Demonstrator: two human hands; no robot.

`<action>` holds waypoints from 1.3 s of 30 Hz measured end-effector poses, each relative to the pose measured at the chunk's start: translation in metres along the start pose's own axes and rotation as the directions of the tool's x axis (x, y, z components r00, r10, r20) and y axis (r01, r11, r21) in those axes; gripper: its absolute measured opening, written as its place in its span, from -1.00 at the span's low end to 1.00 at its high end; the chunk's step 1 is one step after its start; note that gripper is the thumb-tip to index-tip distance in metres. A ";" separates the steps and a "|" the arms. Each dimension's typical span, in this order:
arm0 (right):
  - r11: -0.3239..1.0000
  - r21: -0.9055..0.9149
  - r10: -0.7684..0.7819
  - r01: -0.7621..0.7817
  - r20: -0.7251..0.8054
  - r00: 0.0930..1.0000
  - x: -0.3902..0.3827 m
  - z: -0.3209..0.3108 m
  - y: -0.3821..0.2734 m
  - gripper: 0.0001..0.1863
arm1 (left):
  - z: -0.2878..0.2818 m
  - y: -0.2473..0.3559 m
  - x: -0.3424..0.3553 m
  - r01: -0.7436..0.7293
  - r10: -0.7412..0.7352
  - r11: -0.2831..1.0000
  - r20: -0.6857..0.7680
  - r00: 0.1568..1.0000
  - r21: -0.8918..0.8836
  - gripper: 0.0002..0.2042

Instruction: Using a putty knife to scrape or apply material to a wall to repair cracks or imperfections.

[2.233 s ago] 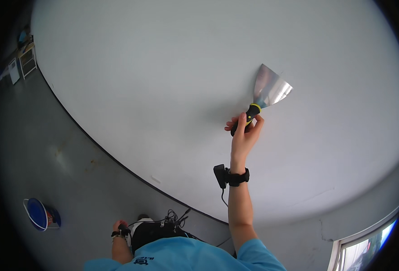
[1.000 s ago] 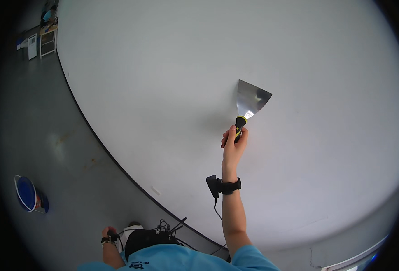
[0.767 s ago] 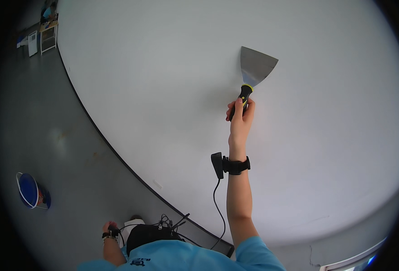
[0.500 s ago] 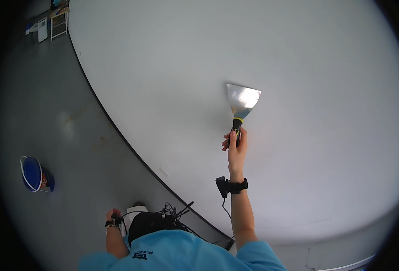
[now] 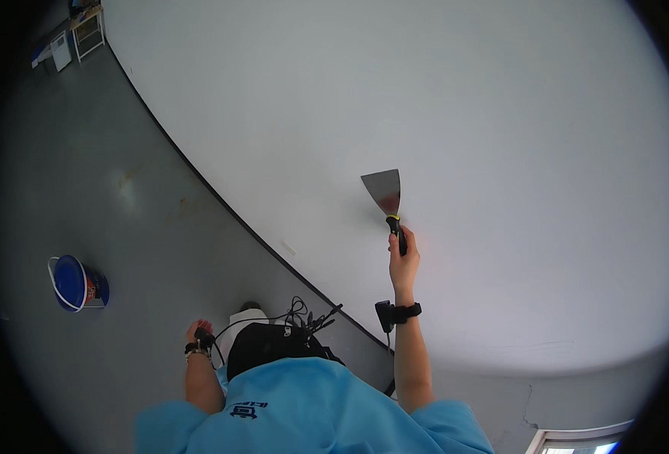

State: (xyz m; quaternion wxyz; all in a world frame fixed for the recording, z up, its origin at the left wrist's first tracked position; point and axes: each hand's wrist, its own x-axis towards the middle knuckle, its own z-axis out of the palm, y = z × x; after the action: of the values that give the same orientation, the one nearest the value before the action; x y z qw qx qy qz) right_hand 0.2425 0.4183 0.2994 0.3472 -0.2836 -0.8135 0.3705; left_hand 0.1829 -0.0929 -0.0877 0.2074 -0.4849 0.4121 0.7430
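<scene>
My right hand point(image 5: 402, 253) is closed around the black-and-yellow handle of a wide metal putty knife point(image 5: 385, 189), held up at the white wall point(image 5: 523, 189). The blade is flat against or very near the wall, tilted slightly left; I cannot tell whether it touches. A black device on a strap point(image 5: 396, 314) with a cable is on my right wrist. My left hand point(image 5: 199, 330) hangs low at my side, fingers loosely apart and seemingly holding nothing, a similar black device at its wrist. Black cables and a black pouch point(image 5: 270, 348) are at my waist.
A dark skirting point(image 5: 175, 151) runs along the wall's foot beside the grey floor point(image 5: 122, 219). A blue bucket point(image 5: 69, 284) with a white handle stands at left. A wooden-topped stand point(image 5: 86, 34) and white panel point(image 5: 60, 51) are at far upper left. A window point(image 5: 576, 439) shows at lower right.
The putty knife has moved up and down, now sitting lower and further left, its blade turned from leaning right to leaning left. The view has shifted; the left hand still hangs low.
</scene>
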 end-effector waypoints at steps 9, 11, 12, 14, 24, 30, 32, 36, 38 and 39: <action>0.949 -0.306 -0.069 0.082 0.052 0.996 -0.021 -0.019 0.020 -0.75 | 0.019 0.000 -0.006 0.029 -0.032 0.998 0.041 0.999 0.061 -0.61; 0.930 -0.349 -0.047 0.117 0.203 0.978 -0.034 -0.022 0.033 -0.76 | 0.002 0.000 0.003 0.038 -0.043 0.997 0.071 0.997 0.067 -0.67; 0.933 -0.348 0.001 0.094 0.262 0.965 -0.039 -0.023 0.046 -0.76 | 0.003 -0.001 0.002 0.043 -0.048 0.996 0.070 0.996 0.072 -0.67; 0.905 -0.404 -0.002 0.132 0.307 0.952 -0.040 -0.022 0.077 -0.76 | 0.005 0.001 -0.002 0.080 -0.082 0.996 0.049 0.995 0.038 -0.67; 0.622 -0.661 -0.004 0.420 0.533 0.846 0.001 0.004 0.103 -0.75 | 0.014 0.009 -0.035 0.006 -0.006 1.000 -0.005 1.000 0.015 -0.64; 0.572 -0.677 0.050 0.462 0.592 0.805 0.023 0.023 0.081 -0.74 | 0.020 0.009 -0.059 0.030 -0.031 0.999 -0.040 0.999 -0.035 -0.62; 0.586 -0.677 0.041 0.445 0.574 0.818 0.029 0.018 0.071 -0.74 | 0.015 0.006 -0.063 0.022 -0.022 1.000 -0.035 0.999 0.004 -0.62; 0.568 -0.676 0.011 0.469 0.575 0.818 0.037 0.021 0.071 -0.74 | 0.009 0.011 -0.064 0.058 -0.055 0.998 -0.075 0.996 0.034 -0.62; 0.533 -0.695 0.068 0.482 0.603 0.795 0.038 0.027 0.078 -0.74 | 0.015 0.010 -0.067 0.048 -0.052 0.997 -0.086 0.995 -0.056 -0.63; 0.534 -0.694 0.062 0.484 0.603 0.796 0.036 0.027 0.081 -0.74 | 0.019 0.012 -0.065 0.044 -0.049 0.997 -0.084 0.995 -0.059 -0.63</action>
State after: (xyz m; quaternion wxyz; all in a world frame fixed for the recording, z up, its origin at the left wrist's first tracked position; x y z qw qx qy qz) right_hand 0.2161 0.4787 0.2344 -0.0368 -0.1832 -0.9818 -0.0343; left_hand 0.1931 -0.0782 -0.0211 0.1929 -0.5312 0.3877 0.7282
